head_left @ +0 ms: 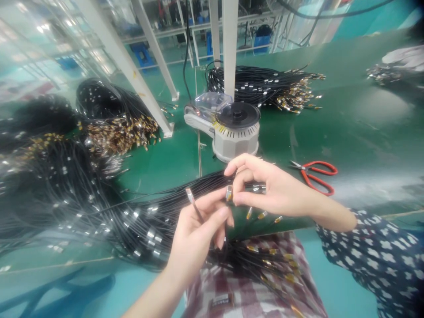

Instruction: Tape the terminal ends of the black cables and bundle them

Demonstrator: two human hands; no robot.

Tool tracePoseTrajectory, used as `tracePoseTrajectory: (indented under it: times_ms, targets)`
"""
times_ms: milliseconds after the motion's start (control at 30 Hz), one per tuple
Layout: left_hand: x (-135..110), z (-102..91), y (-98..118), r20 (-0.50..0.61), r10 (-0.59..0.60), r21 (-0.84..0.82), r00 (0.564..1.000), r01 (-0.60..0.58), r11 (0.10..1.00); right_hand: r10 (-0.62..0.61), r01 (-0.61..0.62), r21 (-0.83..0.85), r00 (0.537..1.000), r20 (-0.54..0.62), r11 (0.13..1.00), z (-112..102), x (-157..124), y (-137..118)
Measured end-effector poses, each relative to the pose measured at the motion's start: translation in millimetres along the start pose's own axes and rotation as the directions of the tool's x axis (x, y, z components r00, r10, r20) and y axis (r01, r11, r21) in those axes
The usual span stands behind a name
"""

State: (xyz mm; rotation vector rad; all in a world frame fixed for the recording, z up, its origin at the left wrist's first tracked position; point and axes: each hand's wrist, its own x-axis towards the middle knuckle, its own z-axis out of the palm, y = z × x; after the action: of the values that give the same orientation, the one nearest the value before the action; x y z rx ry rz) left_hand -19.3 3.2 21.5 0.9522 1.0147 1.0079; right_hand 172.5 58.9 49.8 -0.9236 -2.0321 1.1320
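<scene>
My left hand (203, 225) is closed around a thin dark cable, whose flat metal-tipped end (190, 194) sticks up past the thumb side. At the tip of its index finger is a small silver connector (229, 192). My right hand (265, 185) meets the connector from the right, thumb and finger pinched on it. Below my hands, a bundle of black cables with gold-tipped ends (271, 260) lies across my lap on checked cloth (212, 287). More black cables (149, 225) run left along the bench edge, with shiny metal pieces among them.
A round tape dispenser (236, 137) stands on the green bench (357, 128) beyond my hands. Red-handled scissors (314, 174) lie to the right. Coiled cable bundles rest at the back (258, 86) and left (109, 119). White posts (229, 48) rise from the bench.
</scene>
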Motion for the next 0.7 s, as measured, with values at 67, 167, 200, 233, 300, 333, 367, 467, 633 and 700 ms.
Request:
tracePoseTrajectory:
  times_ms: [67,167,200,233,300,333,367,467,633,700]
  targets:
    - [0.0,0.5,-0.4,0.001,0.002,0.005,1.0,-0.002,1.0,-0.013,0.014,-0.012,1.0,0.002,1.0,-0.1,0.4,-0.8]
    - [0.2,1.0,-0.7,0.0,0.009,0.004,1.0,-0.009,1.0,-0.028,0.028,-0.04,1.0,0.002,0.999,0.1,1.0,-1.3]
    - [0.2,1.1,-0.7,-0.001,0.012,0.004,1.0,-0.012,1.0,-0.031,0.032,-0.048,1.0,0.003,0.998,0.3,1.2,-1.4]
    - [0.0,1.1,-0.6,0.0,0.013,0.004,1.0,-0.013,1.0,-0.034,0.034,-0.054,0.999,0.003,0.998,0.5,1.3,-1.4]
    - [-0.9,1.2,-0.7,-0.002,0.014,0.004,1.0,-0.014,1.0,-0.038,0.038,-0.063,0.999,0.003,0.997,1.0,1.2,-1.7]
    - [-1.5,1.3,-0.8,-0.005,0.015,0.003,1.0,-0.015,1.0,-0.038,0.038,-0.068,0.999,0.002,0.997,1.2,1.2,-2.0]
    - [-2.0,1.3,-0.9,-0.008,0.017,0.003,1.0,-0.017,1.0,-0.035,0.035,-0.072,0.999,0.001,0.997,1.4,1.1,-2.4]
    - [-2.8,1.4,-1.8,-0.02,0.026,0.011,0.999,-0.026,1.0,-0.02,0.019,-0.081,1.0,-0.003,0.997,1.9,1.3,-4.0]
    - [-2.4,1.7,-3.0,-0.019,0.039,0.038,0.999,-0.038,0.999,0.008,-0.009,-0.079,1.0,-0.02,0.997,4.1,1.7,-6.5]
    - [-2.9,2.0,-2.7,-0.018,0.043,0.041,0.999,-0.043,0.998,0.039,-0.04,-0.052,0.999,-0.028,0.998,5.6,1.7,-7.4]
